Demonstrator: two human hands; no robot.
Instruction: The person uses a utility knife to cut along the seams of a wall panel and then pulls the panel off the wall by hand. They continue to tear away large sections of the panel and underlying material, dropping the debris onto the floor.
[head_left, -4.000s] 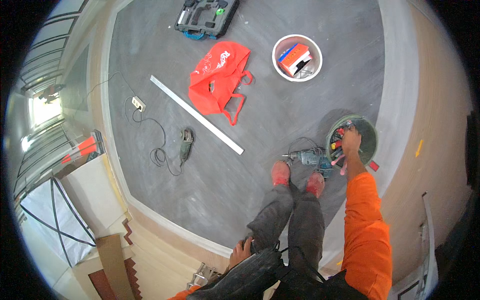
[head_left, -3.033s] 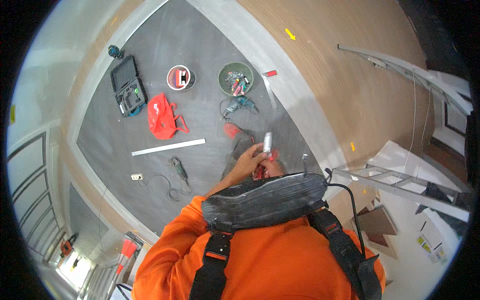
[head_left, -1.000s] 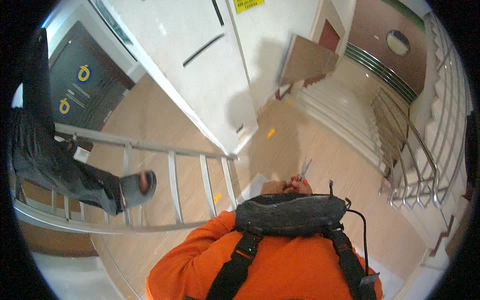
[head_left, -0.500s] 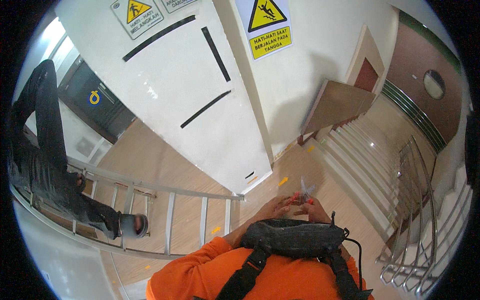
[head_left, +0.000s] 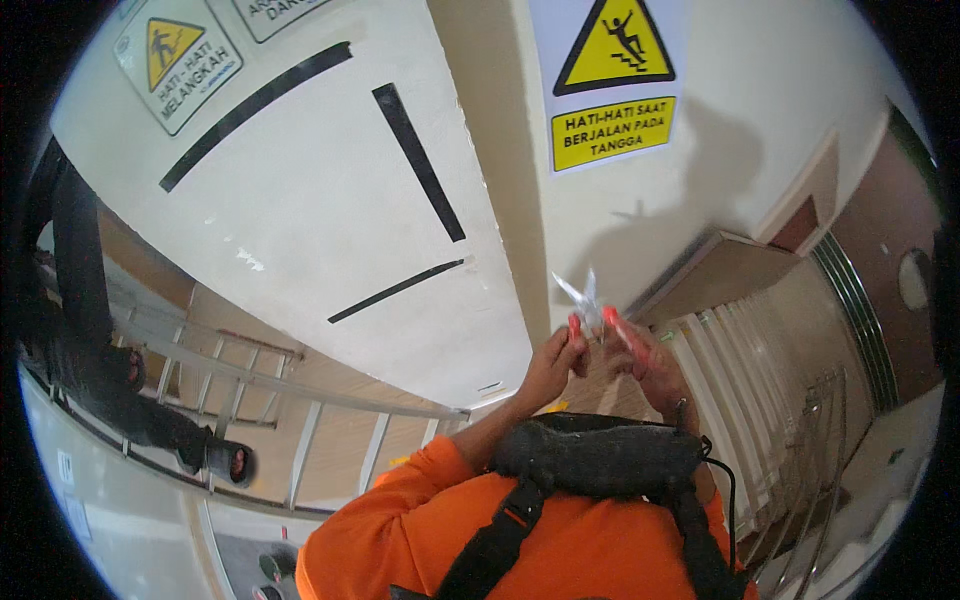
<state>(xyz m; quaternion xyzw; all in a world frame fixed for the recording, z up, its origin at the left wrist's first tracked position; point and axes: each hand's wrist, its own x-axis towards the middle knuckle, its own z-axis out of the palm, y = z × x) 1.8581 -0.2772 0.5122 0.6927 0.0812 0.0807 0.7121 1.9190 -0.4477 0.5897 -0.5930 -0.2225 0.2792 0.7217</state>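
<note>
I hold metal shears (head_left: 586, 298) with red handles, their blades apart and pointing up, in front of the white wall by the stairs. My left hand (head_left: 553, 362) is closed on the left handle. My right hand (head_left: 648, 365) grips the right handle, slightly blurred. Close ahead, several black strips (head_left: 417, 160) are stuck on a white wall panel. To their right is a sign (head_left: 614, 80) with a yellow warning triangle, and another pictogram sign (head_left: 177, 70) is at the upper left.
An aluminium ladder (head_left: 310, 455) lies across the left, with another person's dark-trousered legs (head_left: 82, 300) and sandalled foot on it. Steps (head_left: 730, 400) descend at the right beside steel railings (head_left: 815, 470). A brown board (head_left: 690, 275) leans on the wall.
The view has turned from the tool-strewn grey floor to the wall and stairs. Shears are now in my hands, raised higher than half a second ago, and the wall appears nearer.
</note>
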